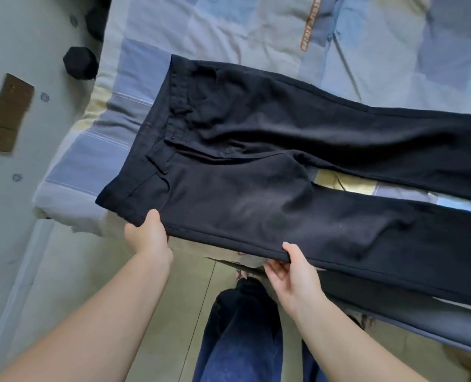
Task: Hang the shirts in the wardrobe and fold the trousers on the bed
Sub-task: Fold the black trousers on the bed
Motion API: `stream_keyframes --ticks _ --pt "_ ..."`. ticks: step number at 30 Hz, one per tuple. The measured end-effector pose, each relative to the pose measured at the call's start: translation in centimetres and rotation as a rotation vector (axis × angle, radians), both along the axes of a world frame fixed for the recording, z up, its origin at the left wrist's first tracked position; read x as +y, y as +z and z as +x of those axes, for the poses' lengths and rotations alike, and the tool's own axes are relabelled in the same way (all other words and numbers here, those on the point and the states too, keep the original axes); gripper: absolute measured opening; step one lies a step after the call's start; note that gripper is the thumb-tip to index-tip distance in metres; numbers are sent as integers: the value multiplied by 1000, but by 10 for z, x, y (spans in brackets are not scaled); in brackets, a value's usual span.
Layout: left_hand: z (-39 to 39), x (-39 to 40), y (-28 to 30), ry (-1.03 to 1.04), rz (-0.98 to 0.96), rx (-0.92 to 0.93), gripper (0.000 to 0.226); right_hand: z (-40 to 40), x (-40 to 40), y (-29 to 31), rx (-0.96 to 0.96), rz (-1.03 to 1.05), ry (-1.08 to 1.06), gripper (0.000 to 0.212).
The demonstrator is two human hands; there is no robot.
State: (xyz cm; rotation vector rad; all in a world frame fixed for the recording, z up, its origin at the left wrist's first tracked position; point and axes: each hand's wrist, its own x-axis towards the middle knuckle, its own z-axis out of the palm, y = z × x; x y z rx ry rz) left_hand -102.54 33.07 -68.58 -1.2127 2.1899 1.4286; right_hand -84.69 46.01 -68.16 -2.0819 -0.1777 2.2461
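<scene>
- While the dark navy cotton trousers [270, 172] lie spread flat, front up, across the blue-and-grey patchwork quilt of the bed [229, 28], I stand at the bed's near edge with both hands on their nearest side seam.
- The waistband sits to my left near the corner of the bed; the two legs run off to the right, parted, with a strip of quilt showing between them.
- My left hand [147, 235] pinches the seam just below the waistband corner, thumb on top of the cloth and fingers tucked out of sight beneath.
- My right hand [291, 267] takes the same seam further along the near leg, thumb over the edge and fingers curled under it, so both grips are closed on the trousers.
- The near leg overhangs the bed's edge slightly, above my own blue jeans [245, 326] and the pale tiled floor [187, 299].
- I judge this to be the trouser-folding step, at its start: the garment is laid out but no fold is made yet.
- Next, I reckon, the near leg should be lifted by this seam and carried over onto the far leg, with both hands moving together so the seams and waistband corners meet squarely and the cloth does not bunch at the crotch.
</scene>
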Motion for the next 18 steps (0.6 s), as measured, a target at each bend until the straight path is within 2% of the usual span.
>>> stream_keyframes --ticks 3,6,9,12,18 --pt "-33 31 18 -8 -1 57 63 -25 38 19 71 128 0 10" --pt "-73 75 30 -46 137 165 69 -63 90 29 100 249 -23 7" --pt "-112 123 33 -99 248 206 50 -103 140 29 104 352 -53 12" --pt "-148 167 25 -175 332 188 15 -137 183 16 99 414 -69 14" --pt "-207 229 -21 -317 358 122 20 -189 249 -34 10 506 42 18"
